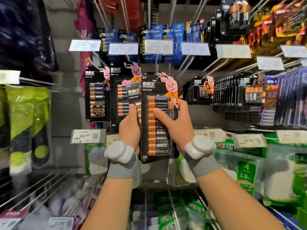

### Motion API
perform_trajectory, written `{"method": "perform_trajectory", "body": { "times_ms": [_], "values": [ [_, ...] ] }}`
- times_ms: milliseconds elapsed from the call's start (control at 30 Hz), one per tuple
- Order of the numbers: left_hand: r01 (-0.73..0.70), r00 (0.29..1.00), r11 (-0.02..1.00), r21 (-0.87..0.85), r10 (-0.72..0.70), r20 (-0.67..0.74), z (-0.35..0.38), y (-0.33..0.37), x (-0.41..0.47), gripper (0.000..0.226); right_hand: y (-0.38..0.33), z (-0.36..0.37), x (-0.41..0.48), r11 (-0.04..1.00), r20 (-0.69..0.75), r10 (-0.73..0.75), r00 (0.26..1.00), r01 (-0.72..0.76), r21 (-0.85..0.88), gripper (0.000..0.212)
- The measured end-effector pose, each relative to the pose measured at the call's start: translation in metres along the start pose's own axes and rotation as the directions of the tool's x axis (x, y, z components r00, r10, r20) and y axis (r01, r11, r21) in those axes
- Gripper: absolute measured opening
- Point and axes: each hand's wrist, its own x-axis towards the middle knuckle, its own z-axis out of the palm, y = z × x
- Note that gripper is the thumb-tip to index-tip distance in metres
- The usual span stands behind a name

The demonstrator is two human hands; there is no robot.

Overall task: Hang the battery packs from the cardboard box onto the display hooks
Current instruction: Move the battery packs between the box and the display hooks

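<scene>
The right hand (pixel 176 125) grips a tall battery pack (pixel 157 138), thumb on its front, fingers (pixel 182 105) curled round its 3 o'clock edge. The left hand (pixel 129 127) clasps a second pack (pixel 133 93) just behind, at 9 o'clock. A hook (pixel 157 63) hangs just at 12 o'clock

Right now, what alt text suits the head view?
A right hand grips a tall front pack of batteries held up at a display hook; the left hand holds a second pack behind it. Other packs hang on neighbouring hooks.
</scene>
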Motion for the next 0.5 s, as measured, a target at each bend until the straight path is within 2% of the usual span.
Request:
{"method": "perform_trajectory", "body": {
  "times_ms": [300, 500],
  "values": [
    [-0.065, 0.995, 0.996, 0.058, 0.069, -0.068, -0.021, 0.010, 0.024, 0.057, 0.002, 0.020, 0.026, 0.998, -0.007, -0.058, 0.998, 0.058, 0.021, 0.047],
    [-0.064, 0.994, 0.996, 0.062, 0.069, -0.087, -0.023, 0.013, 0.035, 0.053, 0.003, 0.026, 0.038, 0.997, -0.010, -0.068, 0.998, 0.068, 0.021, 0.047]
  ]
}}
